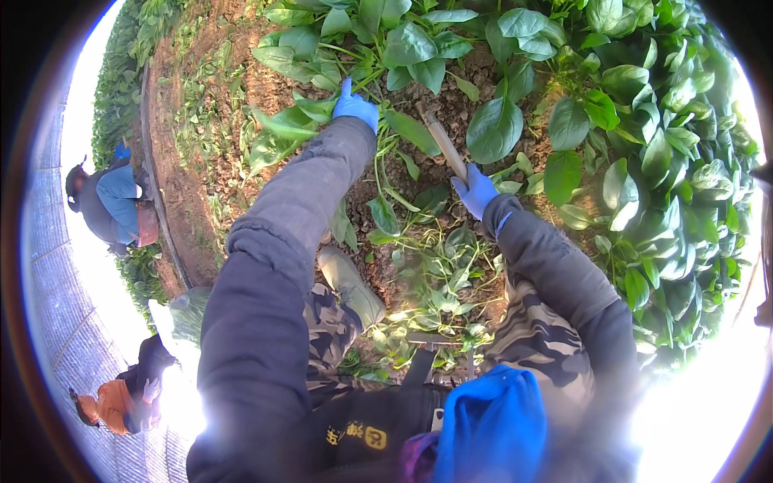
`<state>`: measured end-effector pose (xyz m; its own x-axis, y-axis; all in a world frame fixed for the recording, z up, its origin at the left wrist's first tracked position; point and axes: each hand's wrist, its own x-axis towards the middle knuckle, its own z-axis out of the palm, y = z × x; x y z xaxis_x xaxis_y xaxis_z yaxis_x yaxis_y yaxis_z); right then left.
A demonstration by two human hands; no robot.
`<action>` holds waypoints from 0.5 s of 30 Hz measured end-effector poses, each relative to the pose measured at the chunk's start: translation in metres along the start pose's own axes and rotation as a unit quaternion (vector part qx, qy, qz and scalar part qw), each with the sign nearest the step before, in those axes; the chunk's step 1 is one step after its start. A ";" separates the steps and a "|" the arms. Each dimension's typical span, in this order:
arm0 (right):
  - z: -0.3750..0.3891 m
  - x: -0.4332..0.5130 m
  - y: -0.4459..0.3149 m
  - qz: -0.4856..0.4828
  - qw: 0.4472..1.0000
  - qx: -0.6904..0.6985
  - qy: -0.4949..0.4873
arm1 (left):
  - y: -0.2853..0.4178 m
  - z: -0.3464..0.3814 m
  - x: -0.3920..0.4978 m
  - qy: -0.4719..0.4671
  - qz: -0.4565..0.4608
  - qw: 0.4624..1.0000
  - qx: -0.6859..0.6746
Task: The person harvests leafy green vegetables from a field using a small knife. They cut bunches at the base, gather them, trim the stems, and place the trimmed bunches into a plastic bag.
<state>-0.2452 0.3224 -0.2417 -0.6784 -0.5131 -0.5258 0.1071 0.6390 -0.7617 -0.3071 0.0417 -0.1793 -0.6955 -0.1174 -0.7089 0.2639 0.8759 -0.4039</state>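
My left hand (356, 110), in a blue glove, reaches to the base of a leafy green plant (409, 45). One finger points up at its stems; the palm side is hidden, so whether it grips a stem cannot be told. Broad leaves (281, 136) lie just left of this hand. My right hand (476, 190), also blue-gloved, is closed around a wooden-looking handle (442, 139) that slants up and left over the brown soil. The tool's working end cannot be made out. A large round leaf (495, 130) stands right of the handle.
Dense leafy plants (658, 157) fill the right side. Cut or fallen greens (447, 290) lie between my legs, near my boot (351, 287). A dark hose or pipe (151, 151) runs along the left. Two people (109, 196) are farther left, one seated low. A clear plastic bag (187, 314) is near my left sleeve.
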 end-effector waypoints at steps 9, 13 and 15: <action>-0.007 -0.026 -0.004 0.035 0.998 0.022 -0.052 | 0.020 0.074 0.037 0.069 -0.068 0.995 -0.015; -0.013 -0.047 -0.007 0.091 0.990 0.018 -0.108 | 0.025 0.084 0.045 0.121 -0.082 0.989 -0.024; -0.021 -0.057 -0.006 0.023 0.995 -0.024 -0.094 | 0.026 0.082 0.048 0.149 -0.094 0.983 -0.045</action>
<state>-0.2225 0.3600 -0.1987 -0.5249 -0.5779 -0.6249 0.0971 0.6887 -0.7185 -0.2787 0.0211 -0.2709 -0.8950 -0.1501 -0.4202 0.0612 0.8915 -0.4488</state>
